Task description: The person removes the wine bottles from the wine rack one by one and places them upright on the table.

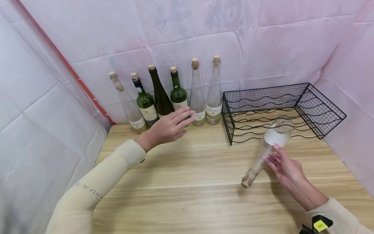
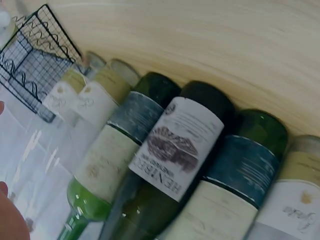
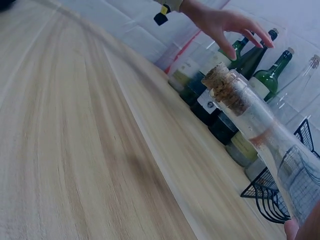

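Note:
My right hand [image 1: 287, 167] holds a clear glass bottle [image 1: 274, 138] with a white label and a cork in its neck. The bottle is tilted, its corked end pointing toward the near side and its base overlapping the front of the black wire wine rack [image 1: 266, 88] in the head view. In the right wrist view the corked neck [image 3: 260, 127] hangs above the table. My left hand [image 1: 172, 125] hovers with extended fingers before the standing row, nearest a green bottle [image 1: 179, 94] and a clear bottle [image 1: 197, 102]; it holds nothing.
Along the back cloth wall stand more corked bottles: a clear one [image 1: 128, 107] at the far left, a green one [image 1: 146, 101], a dark one [image 1: 161, 94] and a clear one [image 1: 214, 97] beside the rack. Cloth walls enclose the wooden table [image 1: 187, 201] on the sides.

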A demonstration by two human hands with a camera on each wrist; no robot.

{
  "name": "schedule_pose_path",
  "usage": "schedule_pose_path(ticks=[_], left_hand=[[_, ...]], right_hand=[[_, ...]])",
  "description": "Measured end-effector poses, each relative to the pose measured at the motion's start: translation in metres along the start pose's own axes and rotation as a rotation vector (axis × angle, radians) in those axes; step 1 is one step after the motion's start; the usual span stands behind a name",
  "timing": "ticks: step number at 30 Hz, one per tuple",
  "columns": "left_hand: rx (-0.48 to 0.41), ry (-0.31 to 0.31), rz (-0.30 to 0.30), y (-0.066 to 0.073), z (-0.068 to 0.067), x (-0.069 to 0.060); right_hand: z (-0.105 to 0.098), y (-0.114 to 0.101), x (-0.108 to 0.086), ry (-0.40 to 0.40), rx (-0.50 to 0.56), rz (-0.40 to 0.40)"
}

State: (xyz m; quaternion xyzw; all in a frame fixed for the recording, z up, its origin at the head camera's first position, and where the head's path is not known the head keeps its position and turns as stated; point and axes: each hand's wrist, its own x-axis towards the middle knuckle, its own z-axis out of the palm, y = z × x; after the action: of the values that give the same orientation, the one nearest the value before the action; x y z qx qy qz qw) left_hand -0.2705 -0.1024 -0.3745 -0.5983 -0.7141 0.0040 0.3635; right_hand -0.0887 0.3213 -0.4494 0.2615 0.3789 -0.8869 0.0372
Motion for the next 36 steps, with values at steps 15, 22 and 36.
schedule_pose_path(ticks=[15,22,36], left_hand=[[0.000,0.047,0.281,0.037,0.036,0.049],[0.055,-0.029,0.449,0.061,0.052,0.070],[-0.037,-0.050,0.552,0.094,0.071,0.103]], right_hand=[[0.005,0.005,0.001,0.032,0.089,-0.003],[0.009,0.008,0.000,0.063,0.122,0.031],[0.019,0.012,0.000,0.122,0.148,0.079]])
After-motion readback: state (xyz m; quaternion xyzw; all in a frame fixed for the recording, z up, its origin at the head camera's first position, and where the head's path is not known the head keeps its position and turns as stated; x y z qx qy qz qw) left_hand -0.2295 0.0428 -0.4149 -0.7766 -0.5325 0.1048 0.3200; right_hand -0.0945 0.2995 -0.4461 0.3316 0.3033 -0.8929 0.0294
